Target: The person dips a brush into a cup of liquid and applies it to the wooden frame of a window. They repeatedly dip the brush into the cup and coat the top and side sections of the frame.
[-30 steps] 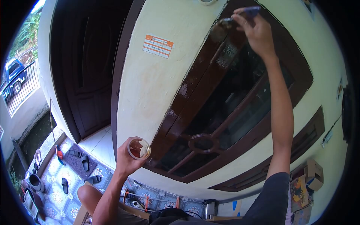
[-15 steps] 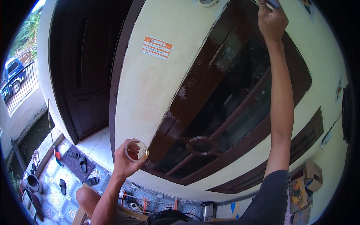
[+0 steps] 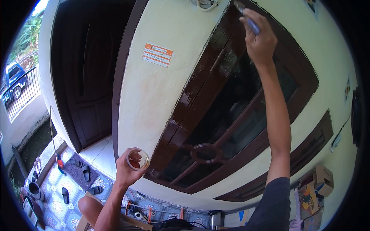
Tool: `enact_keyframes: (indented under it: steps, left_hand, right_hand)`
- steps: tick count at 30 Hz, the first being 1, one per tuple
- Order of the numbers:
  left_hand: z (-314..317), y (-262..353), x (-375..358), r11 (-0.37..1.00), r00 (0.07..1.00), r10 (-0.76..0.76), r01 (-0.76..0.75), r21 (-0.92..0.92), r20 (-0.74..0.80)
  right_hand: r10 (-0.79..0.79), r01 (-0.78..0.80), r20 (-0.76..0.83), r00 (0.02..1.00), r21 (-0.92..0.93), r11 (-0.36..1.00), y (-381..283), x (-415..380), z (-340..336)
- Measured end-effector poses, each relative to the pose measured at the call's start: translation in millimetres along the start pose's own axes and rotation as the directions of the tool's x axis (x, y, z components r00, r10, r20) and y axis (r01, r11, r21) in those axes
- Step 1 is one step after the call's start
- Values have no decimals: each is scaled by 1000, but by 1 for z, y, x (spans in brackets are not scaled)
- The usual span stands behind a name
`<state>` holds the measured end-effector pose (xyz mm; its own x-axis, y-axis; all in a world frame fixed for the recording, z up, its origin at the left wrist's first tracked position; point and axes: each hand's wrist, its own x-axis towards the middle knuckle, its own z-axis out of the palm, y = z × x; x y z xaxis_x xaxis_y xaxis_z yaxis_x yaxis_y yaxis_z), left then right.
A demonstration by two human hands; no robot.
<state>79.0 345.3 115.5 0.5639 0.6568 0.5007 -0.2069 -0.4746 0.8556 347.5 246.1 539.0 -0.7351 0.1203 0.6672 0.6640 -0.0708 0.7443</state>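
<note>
My left hand (image 3: 129, 169) is wrapped round a clear cup (image 3: 143, 157) with some reddish-brown liquid low inside it. High up, my right hand (image 3: 261, 38) grips the bluish handle of a paintbrush (image 3: 251, 24). The brush's bristles are at the upper left corner of a dark brown wooden window frame (image 3: 200, 82), slightly blurred; whether they touch the wood I cannot tell. Shiny patches show on the left part of that frame. Dark glass panes and a round wooden ring (image 3: 206, 153) are set in the window.
A dark door (image 3: 96, 69) stands at the left. An orange-and-white label (image 3: 158, 55) is on the cream wall. Sandals (image 3: 85, 173), a mat (image 3: 77, 165) and a broom (image 3: 59, 163) lie or stand at lower left. Cardboard boxes (image 3: 324, 181) are stacked at lower right.
My right hand has moved left and down with the brush, now at the frame's upper left corner. My left hand and the cup have shifted only slightly in view.
</note>
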Motion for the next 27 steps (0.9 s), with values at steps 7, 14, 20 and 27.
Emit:
enact_keyframes:
  steps: [7,14,20,27]
  left_hand:
    - [3,-3,-2,1000,1000,12,-12,6,-8]
    - [1,0,-1,1000,1000,-6,6,-9,-9]
    - [3,-4,-4,999,999,-36,37,-30,26]
    - [-5,-8,-1,999,999,-42,41,-16,-9]
  right_hand:
    - [64,-44,118,991,-171,984,15,13,9]
    - [23,-21,21,1000,-83,996,1,-10,5]
    - [69,-62,159,985,-48,997,-43,-48,-1]
    - [74,-81,82,994,77,994,-77,-39,-13]
